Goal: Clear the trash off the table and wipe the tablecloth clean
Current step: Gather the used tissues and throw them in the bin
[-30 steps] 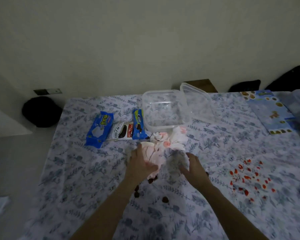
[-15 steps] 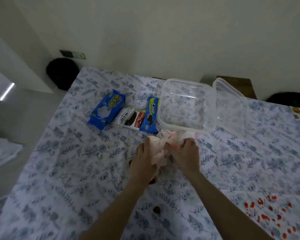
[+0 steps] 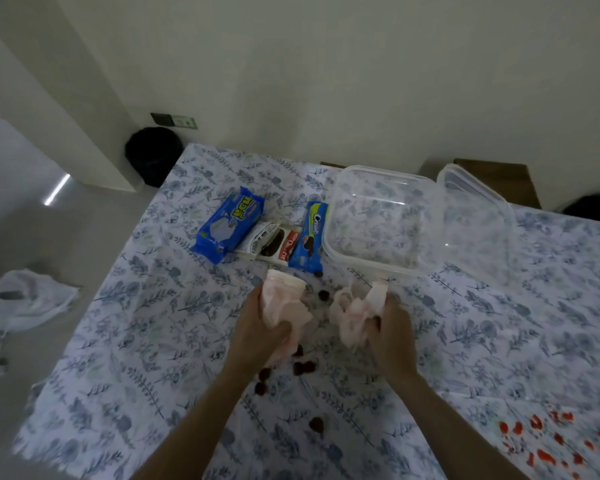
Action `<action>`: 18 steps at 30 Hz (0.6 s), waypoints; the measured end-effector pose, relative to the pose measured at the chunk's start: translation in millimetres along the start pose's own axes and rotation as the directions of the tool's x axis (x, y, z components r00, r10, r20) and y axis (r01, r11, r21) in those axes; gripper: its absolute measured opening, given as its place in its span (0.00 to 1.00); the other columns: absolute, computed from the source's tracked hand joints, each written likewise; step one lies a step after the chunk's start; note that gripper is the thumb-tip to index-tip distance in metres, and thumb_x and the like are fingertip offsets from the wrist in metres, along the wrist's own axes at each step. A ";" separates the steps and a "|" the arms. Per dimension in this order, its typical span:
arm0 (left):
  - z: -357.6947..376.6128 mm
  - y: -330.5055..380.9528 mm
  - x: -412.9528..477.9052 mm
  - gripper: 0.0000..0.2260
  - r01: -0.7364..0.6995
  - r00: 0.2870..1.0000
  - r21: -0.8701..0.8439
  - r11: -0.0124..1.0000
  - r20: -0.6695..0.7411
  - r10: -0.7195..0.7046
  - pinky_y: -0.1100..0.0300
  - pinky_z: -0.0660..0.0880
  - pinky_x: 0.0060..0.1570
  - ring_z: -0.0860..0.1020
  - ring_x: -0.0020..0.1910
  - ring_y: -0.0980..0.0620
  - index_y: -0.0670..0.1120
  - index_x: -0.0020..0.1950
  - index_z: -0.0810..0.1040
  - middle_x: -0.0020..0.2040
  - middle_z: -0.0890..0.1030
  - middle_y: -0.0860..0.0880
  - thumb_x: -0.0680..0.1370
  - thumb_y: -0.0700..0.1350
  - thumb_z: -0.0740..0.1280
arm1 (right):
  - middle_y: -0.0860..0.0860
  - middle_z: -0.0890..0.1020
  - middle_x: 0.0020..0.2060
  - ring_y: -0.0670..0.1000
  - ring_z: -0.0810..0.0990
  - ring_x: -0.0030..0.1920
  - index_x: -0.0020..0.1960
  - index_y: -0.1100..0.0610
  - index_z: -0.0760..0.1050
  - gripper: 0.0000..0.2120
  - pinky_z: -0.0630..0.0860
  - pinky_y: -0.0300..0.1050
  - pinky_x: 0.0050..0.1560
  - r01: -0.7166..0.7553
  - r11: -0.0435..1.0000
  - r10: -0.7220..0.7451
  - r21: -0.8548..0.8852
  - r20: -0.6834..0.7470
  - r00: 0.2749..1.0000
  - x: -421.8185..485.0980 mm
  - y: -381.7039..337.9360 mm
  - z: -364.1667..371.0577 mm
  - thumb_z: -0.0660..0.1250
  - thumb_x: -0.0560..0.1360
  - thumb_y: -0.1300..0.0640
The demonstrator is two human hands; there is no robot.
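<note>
My left hand (image 3: 257, 332) grips a crumpled pink-white tissue (image 3: 283, 299) just above the floral tablecloth (image 3: 146, 341). My right hand (image 3: 392, 336) grips a second crumpled tissue (image 3: 352, 315), a short gap to the right. Several dark crumbs (image 3: 303, 368) lie on the cloth between and below my hands. Three snack wrappers sit beyond: a blue pack (image 3: 229, 225), a white and red wrapper (image 3: 274, 241) and a blue cookie wrapper (image 3: 309, 239).
A clear plastic container (image 3: 378, 220) stands open behind my hands, its lid (image 3: 475, 223) leaning at its right. Red spots (image 3: 548, 441) mark the cloth at the lower right. A black bin (image 3: 153, 155) stands on the floor by the wall; white cloth (image 3: 25, 299) lies on the floor at left.
My hands were together on one tissue bundle; now they have pulled apart, each holding a separate piece. The camera view has swung left and closer.
</note>
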State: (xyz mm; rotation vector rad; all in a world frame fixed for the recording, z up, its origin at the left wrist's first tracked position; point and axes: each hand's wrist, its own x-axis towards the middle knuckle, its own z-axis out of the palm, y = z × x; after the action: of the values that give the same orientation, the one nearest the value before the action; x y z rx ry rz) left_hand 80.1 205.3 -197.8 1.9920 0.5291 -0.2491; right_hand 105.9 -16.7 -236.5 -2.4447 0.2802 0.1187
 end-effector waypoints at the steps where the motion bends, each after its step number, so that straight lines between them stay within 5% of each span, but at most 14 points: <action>1: 1.3 2.0 0.4 0.33 -0.001 1.000 -0.017 1.000 0.001 0.001 0.49 0.75 0.57 0.74 0.59 0.48 0.48 0.72 0.63 0.62 0.74 0.49 0.70 0.40 0.73 | 0.57 0.78 0.54 0.58 0.77 0.54 0.69 0.60 0.66 0.22 0.78 0.54 0.49 -0.002 1.000 0.002 0.010 -0.006 1.000 -4.4 7.6 -5.3 0.63 0.76 0.60; 4: 11.0 7.2 -1.3 0.33 -0.021 0.999 -0.044 0.999 0.039 0.022 0.52 0.75 0.54 0.75 0.58 0.48 0.48 0.71 0.63 0.60 0.74 0.50 0.69 0.40 0.73 | 0.53 0.74 0.54 0.54 0.75 0.51 0.72 0.56 0.64 0.22 0.75 0.47 0.47 0.060 0.998 -0.060 0.000 -0.013 0.998 -18.6 24.2 -19.5 0.57 0.78 0.62; 8: 30.3 12.5 -12.3 0.33 -0.026 0.993 -0.050 0.998 0.116 0.032 0.53 0.75 0.53 0.74 0.58 0.48 0.49 0.70 0.64 0.59 0.74 0.50 0.68 0.42 0.73 | 0.59 0.73 0.50 0.57 0.76 0.43 0.60 0.62 0.73 0.22 0.74 0.45 0.37 0.192 0.972 -0.184 -0.137 0.066 0.981 -29.8 34.6 -21.9 0.49 0.75 0.53; 11: 38.9 12.2 -22.4 0.30 -0.047 0.987 -0.034 0.998 0.154 0.052 0.64 0.72 0.45 0.75 0.56 0.50 0.48 0.68 0.66 0.56 0.74 0.52 0.69 0.40 0.74 | 0.58 0.73 0.56 0.59 0.75 0.53 0.63 0.56 0.72 0.27 0.78 0.53 0.48 0.204 0.952 -0.169 -0.230 0.163 0.972 -32.3 35.1 -15.0 0.55 0.73 0.39; 13: 41.2 8.5 -26.8 0.29 -0.059 0.983 -0.018 0.998 0.176 0.061 0.62 0.73 0.48 0.75 0.57 0.50 0.49 0.66 0.66 0.56 0.75 0.52 0.69 0.41 0.74 | 0.57 0.73 0.59 0.58 0.75 0.55 0.65 0.54 0.71 0.32 0.77 0.53 0.51 0.231 0.918 -0.176 -0.323 0.191 0.966 -32.3 36.1 -12.5 0.63 0.69 0.34; 18: 34.7 6.3 -32.9 0.33 -0.046 0.985 -0.011 0.999 0.165 0.047 0.59 0.71 0.50 0.73 0.58 0.50 0.46 0.71 0.64 0.59 0.73 0.51 0.70 0.39 0.74 | 0.57 0.75 0.54 0.57 0.77 0.49 0.65 0.60 0.68 0.21 0.76 0.48 0.42 0.190 0.971 -0.170 -0.145 0.139 0.976 -39.2 34.9 -19.0 0.66 0.74 0.59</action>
State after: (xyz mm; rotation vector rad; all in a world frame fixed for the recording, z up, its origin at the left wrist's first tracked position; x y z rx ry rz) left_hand 55.8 163.7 -195.9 1.9537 0.3770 -0.3795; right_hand 60.0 -48.4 -237.0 -2.5923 -0.0085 0.2225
